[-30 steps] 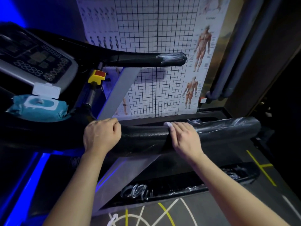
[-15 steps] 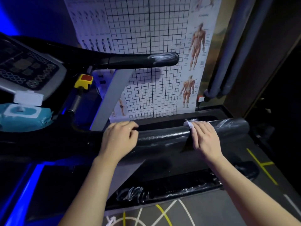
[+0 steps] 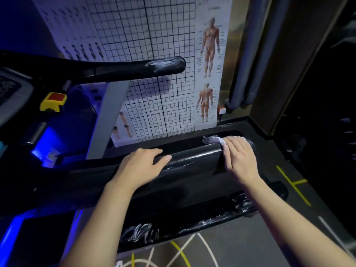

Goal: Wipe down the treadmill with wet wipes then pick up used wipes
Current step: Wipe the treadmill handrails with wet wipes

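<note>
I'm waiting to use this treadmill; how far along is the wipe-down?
Looks done: the far handrail shows whitish wet streaks at its tip. In hand: the right hand presses a white wipe near the end of the near handrail, while the left hand rests on it. Left: at least collecting the used wipes.

Wet wipe [image 3: 221, 141] mostly hidden under right hand [image 3: 238, 157]; console [image 3: 11, 93] cut off at left edge

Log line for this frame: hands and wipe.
left hand: rests on handrail | right hand: presses wet wipe flat on handrail | phase: wiping handrail
</note>
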The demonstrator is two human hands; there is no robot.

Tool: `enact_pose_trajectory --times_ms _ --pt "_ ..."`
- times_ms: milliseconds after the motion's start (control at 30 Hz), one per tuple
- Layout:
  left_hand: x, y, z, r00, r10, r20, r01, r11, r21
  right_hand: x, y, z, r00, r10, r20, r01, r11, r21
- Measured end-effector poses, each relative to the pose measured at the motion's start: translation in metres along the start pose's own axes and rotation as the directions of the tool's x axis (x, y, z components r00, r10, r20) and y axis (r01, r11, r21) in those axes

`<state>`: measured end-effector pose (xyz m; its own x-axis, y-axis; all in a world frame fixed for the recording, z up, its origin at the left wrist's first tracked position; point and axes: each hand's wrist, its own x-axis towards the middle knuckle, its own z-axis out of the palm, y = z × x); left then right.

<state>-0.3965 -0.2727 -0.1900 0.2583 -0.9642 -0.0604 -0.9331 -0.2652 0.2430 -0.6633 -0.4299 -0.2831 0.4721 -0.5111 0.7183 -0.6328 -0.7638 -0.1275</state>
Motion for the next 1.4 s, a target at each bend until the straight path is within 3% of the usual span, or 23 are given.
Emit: enact_pose_trajectory --times_ms 267,367,500,633,700,767,833,900,933,1000,1033,1200,1400 --pt "0.007 0.009 0.004 0.988 -0.151 0.022 0.151 0.988 -0.017 0.009 0.040 -0.008 0.993 0.119 0.014 -0.120 0.984 0.128" --pt "0.011 0.016 0.001 0.980 -0.194 0.035 0.195 0.981 -0.005 0.015 0.043 -0.020 0.971 0.210 0.119 -0.232 0.944 0.232" --pt "0.016 0.017 -0.002 0.969 -0.236 0.073 0.241 0.968 -0.070 0.017 0.052 -0.016 0.822 0.474 0.316 -0.553 0.799 0.237" --pt "0.023 0.014 -0.002 0.962 -0.250 0.112 0.262 0.957 -0.121 0.035 0.057 -0.021 0.665 0.661 0.348 -0.747 0.604 0.279" --pt "0.026 0.012 -0.002 0.959 -0.254 0.123 0.270 0.952 -0.142 0.051 0.052 -0.025 0.631 0.711 0.311 -0.775 0.557 0.299" --pt "0.029 0.010 -0.003 0.956 -0.258 0.138 0.279 0.946 -0.164 0.068 0.039 -0.032 0.664 0.700 0.264 -0.739 0.559 0.376" --pt "0.030 0.006 -0.002 0.958 -0.251 0.138 0.274 0.943 -0.189 0.080 0.013 -0.038 0.751 0.597 0.282 -0.656 0.626 0.422" --pt "0.030 0.002 0.001 0.960 -0.248 0.126 0.270 0.939 -0.210 0.079 -0.013 -0.026 0.850 0.378 0.366 -0.495 0.810 0.313" --pt "0.030 0.000 0.003 0.962 -0.247 0.117 0.268 0.937 -0.224 0.072 -0.026 -0.015 0.866 0.248 0.434 -0.367 0.905 0.216" --pt "0.028 -0.003 0.007 0.966 -0.240 0.095 0.257 0.933 -0.253 0.056 -0.042 0.004 0.870 0.033 0.492 -0.081 0.994 0.076" --pt "0.027 -0.003 0.009 0.968 -0.236 0.084 0.250 0.933 -0.258 0.051 -0.043 0.008 0.870 -0.003 0.493 -0.030 0.998 0.059" --pt "0.028 -0.002 0.011 0.968 -0.241 0.072 0.251 0.941 -0.225 0.051 -0.017 0.001 0.847 0.020 0.531 -0.001 0.999 -0.036" --pt "0.033 -0.004 0.009 0.966 -0.240 0.096 0.254 0.947 -0.194 0.057 0.015 -0.014 0.820 0.132 0.557 -0.119 0.991 -0.061"
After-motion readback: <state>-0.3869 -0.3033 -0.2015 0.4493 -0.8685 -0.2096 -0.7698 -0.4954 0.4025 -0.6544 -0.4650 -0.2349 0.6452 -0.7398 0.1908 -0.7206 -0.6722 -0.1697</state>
